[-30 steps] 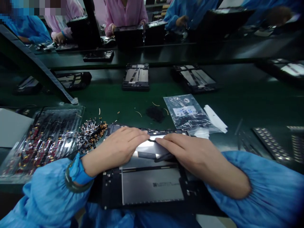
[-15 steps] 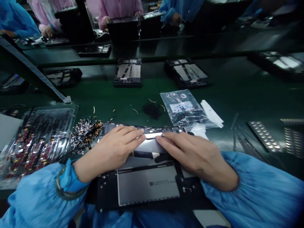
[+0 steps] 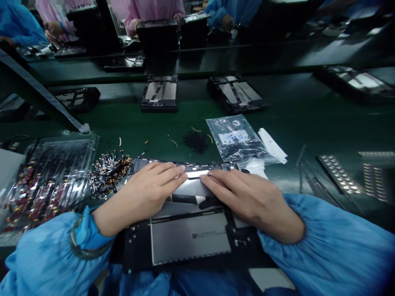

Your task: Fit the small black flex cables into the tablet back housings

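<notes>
An opened tablet (image 3: 194,190) lies in front of me, its silver inside facing up and circuit parts along its far edge. Beneath its near side, a dark panel (image 3: 191,238) with a grey metal back rests by my lap. My left hand (image 3: 154,185) grips the tablet's far left part, fingers pressed together. From the other side my right hand (image 3: 247,195) has its fingertips closed at a bright strip (image 3: 194,174) on that far edge. Whatever is between those fingertips is too small to make out.
Left are a heap of small flex cables (image 3: 109,170) and a clear tray (image 3: 52,181) of parts. Beyond my hands lie a dark pile of bits (image 3: 196,142) and a plastic bag (image 3: 236,137). Further back stand tablets (image 3: 160,92); metal-dotted strips (image 3: 339,174) lie right. Co-workers sit opposite.
The whole scene has shifted slightly left as my head turned a little. Both hands stay in nearly the same place on the tablet.
</notes>
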{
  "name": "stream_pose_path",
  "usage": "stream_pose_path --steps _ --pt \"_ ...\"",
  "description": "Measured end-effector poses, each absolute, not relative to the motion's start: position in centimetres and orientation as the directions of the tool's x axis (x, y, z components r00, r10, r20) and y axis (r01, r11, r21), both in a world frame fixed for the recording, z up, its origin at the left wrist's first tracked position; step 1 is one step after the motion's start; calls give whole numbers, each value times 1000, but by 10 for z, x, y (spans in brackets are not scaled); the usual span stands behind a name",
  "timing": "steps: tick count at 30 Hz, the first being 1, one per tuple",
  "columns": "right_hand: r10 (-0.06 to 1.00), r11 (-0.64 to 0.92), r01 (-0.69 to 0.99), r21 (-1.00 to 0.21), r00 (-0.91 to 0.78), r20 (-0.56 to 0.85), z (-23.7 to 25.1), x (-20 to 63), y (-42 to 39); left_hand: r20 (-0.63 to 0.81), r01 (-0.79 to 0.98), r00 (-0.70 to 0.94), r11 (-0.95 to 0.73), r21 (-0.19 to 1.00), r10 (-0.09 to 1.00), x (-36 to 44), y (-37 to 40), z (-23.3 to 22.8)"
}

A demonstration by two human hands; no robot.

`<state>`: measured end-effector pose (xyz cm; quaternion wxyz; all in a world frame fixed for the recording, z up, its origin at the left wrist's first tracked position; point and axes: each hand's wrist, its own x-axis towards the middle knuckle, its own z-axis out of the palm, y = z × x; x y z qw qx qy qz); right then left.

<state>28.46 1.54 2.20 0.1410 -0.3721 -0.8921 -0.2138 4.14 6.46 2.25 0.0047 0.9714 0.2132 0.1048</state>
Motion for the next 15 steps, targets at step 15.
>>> stream_pose_path --steps 15 --pt "677 576 816 53 -512 529 18 310 -1 248 419 846 -876 240 472 41 72 24"
